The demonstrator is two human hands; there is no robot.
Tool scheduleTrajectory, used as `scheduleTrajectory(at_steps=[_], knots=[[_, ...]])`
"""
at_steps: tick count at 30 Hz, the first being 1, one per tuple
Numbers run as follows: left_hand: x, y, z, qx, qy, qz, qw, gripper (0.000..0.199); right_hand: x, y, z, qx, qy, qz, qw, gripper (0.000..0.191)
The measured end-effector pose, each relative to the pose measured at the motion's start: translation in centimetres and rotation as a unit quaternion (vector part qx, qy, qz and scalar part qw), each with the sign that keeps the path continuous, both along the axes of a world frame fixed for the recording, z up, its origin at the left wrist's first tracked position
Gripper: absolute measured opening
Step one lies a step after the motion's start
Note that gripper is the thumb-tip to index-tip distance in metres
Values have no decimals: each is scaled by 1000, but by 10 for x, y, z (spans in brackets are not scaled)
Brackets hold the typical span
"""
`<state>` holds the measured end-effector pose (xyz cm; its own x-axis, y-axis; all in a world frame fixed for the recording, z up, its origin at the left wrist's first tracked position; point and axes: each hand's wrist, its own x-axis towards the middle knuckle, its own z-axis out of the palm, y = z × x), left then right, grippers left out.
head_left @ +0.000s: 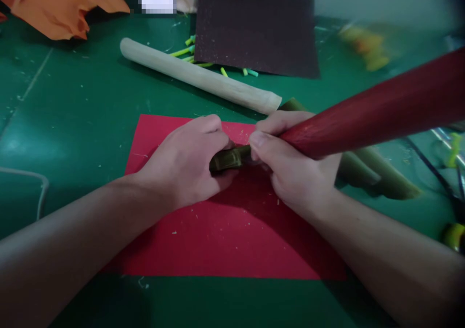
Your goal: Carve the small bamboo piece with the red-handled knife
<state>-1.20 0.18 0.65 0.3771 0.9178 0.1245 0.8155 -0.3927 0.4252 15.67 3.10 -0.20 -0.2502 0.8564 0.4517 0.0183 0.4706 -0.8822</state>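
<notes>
My left hand (192,163) is wrapped round a short dark green piece, bamboo-like with a ring on it (225,159), above a red sheet (218,241). From the right, my right hand (294,168) closes on a long dark red rod (363,112), which slants up to the right edge. The fingertips of my right hand meet the other end of the green piece. Where the rod ends inside that hand is hidden.
Beyond the hands lie a pale stick (199,76) and a dark sheet (254,30) over yellow-green bits. Orange paper (61,8) is at the back left. Green curved pieces (378,173) lie right of my right hand, near a dark cord. Small shavings dot the red sheet.
</notes>
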Motion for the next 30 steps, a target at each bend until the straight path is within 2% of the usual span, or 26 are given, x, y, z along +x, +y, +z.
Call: scheduleTrajectory(at_steps=[4, 17, 24, 30], knots=[[0, 0, 1, -6, 4, 0, 1000, 16, 1, -1, 4, -15, -34, 19, 999, 30], [-1, 1, 2, -22, -12, -9, 1000, 16, 2, 0, 6, 4, -46, 68, 997, 28], [-1, 0, 2, -3, -15, -1, 1000, 18, 3, -1, 0, 35, -28, 18, 999, 31], [-1, 1, 1, -6, -24, -3, 1000, 18, 2, 1, 2, 13, -22, 13, 1000, 30]])
